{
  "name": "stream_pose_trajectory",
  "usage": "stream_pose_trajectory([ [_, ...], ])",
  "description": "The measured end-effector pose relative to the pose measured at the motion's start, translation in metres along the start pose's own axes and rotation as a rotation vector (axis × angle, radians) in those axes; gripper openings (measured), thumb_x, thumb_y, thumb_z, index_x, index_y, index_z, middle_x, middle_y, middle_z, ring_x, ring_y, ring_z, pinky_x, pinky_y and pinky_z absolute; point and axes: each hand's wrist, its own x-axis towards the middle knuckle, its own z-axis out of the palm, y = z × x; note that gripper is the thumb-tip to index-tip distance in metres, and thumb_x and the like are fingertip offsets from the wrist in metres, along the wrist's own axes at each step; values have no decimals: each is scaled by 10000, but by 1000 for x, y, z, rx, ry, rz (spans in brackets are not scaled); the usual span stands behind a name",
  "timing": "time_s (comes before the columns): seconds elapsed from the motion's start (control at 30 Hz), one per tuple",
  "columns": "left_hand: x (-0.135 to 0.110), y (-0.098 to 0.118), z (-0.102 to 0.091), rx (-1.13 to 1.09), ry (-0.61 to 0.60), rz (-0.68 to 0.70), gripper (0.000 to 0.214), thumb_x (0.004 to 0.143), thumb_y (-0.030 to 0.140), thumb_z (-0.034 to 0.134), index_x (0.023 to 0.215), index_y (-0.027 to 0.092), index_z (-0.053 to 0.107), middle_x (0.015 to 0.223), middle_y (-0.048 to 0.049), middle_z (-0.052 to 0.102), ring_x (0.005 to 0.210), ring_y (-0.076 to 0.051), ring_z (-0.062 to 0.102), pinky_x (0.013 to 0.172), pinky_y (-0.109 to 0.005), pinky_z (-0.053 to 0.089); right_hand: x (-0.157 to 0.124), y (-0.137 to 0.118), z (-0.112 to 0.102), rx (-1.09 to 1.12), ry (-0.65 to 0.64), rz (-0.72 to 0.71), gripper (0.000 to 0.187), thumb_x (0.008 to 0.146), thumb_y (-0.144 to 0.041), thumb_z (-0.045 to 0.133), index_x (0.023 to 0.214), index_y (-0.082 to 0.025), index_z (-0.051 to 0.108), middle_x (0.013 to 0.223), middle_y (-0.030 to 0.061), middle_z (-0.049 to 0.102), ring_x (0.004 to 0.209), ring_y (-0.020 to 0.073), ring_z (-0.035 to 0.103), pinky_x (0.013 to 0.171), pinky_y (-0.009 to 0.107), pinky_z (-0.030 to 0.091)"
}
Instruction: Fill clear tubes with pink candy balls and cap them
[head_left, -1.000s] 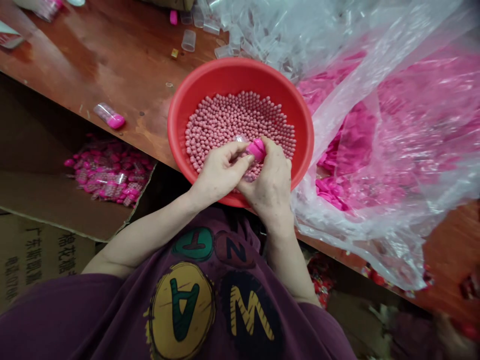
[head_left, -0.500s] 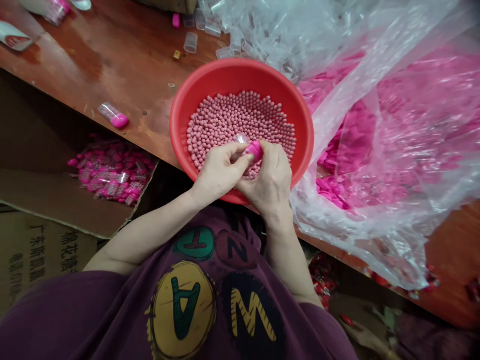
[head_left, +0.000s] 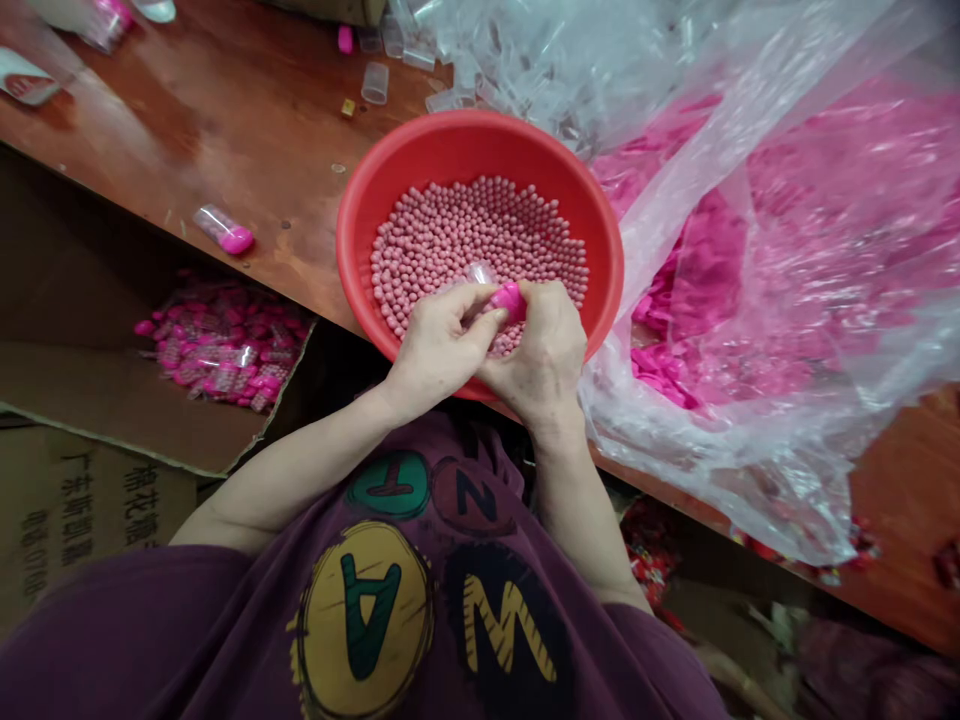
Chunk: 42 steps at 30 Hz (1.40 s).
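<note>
A red basin (head_left: 600, 235) full of small pink balls (head_left: 480, 225) stands at the near edge of the wooden table. Both hands meet over its near rim. My left hand (head_left: 435, 345) is closed round a small clear tube (head_left: 480, 275), of which only the tip shows. My right hand (head_left: 544, 350) is closed on a bright pink cap (head_left: 510, 298) pressed against the tube's end.
A big clear plastic bag (head_left: 787, 250) of pink caps covers the table's right side. Empty clear tubes (head_left: 375, 82) lie behind the basin. One capped tube (head_left: 225, 230) lies to the left. A cardboard box (head_left: 217, 345) of finished tubes sits below the table edge.
The pink cap has sunk further between my fingers and sits closer against the tube. Both hands stay over the basin's near rim.
</note>
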Motion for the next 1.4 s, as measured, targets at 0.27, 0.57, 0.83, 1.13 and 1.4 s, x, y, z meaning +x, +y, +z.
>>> stream_pose_trajectory([
  [0.27, 11, -9, -4, -161, -6, 55, 136, 1008, 161, 735, 1120, 182, 808, 1098, -49, 825, 1026, -183, 766, 965, -305, 630, 7, 7, -16, 484, -51, 91, 370, 1084, -412, 673, 1438, -304, 668, 1397, 91, 721, 1326, 303, 701, 1145, 536, 601],
  [0.57, 10, -6, -4, -270, -114, -16, 160, 992, 231, 835, 1146, 187, 849, 1146, -53, 845, 1085, -187, 775, 1017, -309, 627, 6, 7, -14, 654, 114, 365, 224, 1101, -503, 723, 1102, -295, 805, 1080, 20, 818, 1043, 226, 777, 987, 419, 652],
  [0.83, 11, -2, -6, -226, -65, -62, 99, 989, 208, 775, 1061, 179, 836, 1096, -46, 840, 1043, -172, 770, 983, -285, 628, 9, 3, -16, 428, 70, 156, 178, 1133, -376, 618, 1146, -272, 762, 1103, 60, 796, 1045, 246, 758, 969, 457, 641],
  [1.13, 13, -6, 0, -166, 36, -176, 152, 976, 62, 729, 1046, 159, 823, 995, -33, 837, 899, -152, 762, 824, -254, 623, 8, -7, -4, -127, -187, -13, 501, 1019, -439, 667, 1405, -143, 548, 1248, 195, 661, 1192, 393, 650, 1010, 587, 570],
  [1.4, 14, -5, 0, -193, -5, -197, 66, 983, 145, 806, 1045, 162, 821, 970, -30, 843, 865, -139, 773, 821, -235, 630, 7, 1, 8, -191, -84, -35, 314, 1037, -385, 575, 1272, -178, 554, 1126, 127, 616, 1059, 321, 628, 937, 523, 579],
])
